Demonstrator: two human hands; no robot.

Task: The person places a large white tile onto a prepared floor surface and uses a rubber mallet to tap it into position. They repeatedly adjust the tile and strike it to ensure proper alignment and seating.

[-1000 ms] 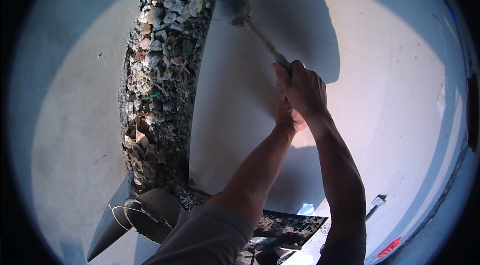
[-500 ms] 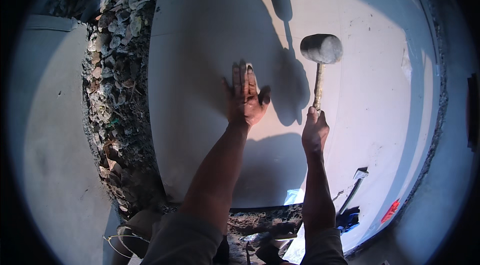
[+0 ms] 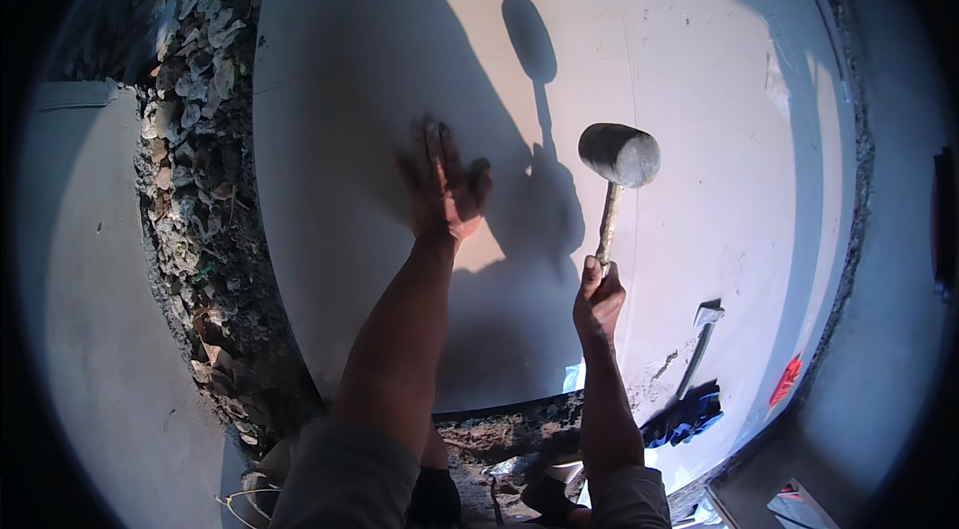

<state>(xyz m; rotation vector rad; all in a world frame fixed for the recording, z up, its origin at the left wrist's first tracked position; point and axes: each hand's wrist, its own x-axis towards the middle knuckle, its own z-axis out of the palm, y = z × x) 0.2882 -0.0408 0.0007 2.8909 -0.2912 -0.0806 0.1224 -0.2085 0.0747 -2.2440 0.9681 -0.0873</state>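
My left hand lies palm down on, or just over, a large pale slab, fingers stretched out and thumb apart. Its fingertips are slightly blurred, so I cannot tell whether they touch. In my right hand is the handle of a rubber mallet, with the thumb along the grip. The mallet's thick head, dark with a worn grey face, is held up above the slab, to the right of my left hand. Shadows of the mallet and of me fall across the surface.
A rough strip of rubble and dry leaves runs along the slab's left edge, with smooth concrete beyond. At lower right lie a hammer, a dark blue cloth-like item and a red piece. Broken ground borders the near edge.
The mallet has come back nearer to me, still in my right hand. The view has shifted, with the slab's left edge now farther left. My left hand stays spread over the slab.
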